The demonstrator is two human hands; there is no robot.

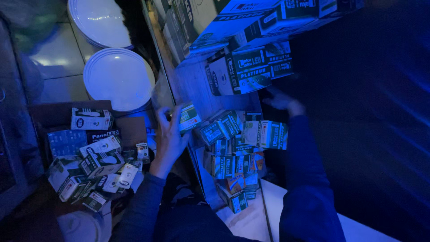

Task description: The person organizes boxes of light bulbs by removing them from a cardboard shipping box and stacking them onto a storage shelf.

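At shelf edge: left hand [169,134] clasps a small bulb carton [189,117] by its end.
Carton judged light, thin-walled, crushable, contents fragile; grip flat faces gently. Right hand [282,102], blurred among stacked cartons [237,134]; its grip cannot be told.

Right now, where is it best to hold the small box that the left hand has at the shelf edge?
Probably by its two long side faces, coming from the open aisle side, as the left hand does. The small box juts off the shelf edge there; other boxes crowd its far side.
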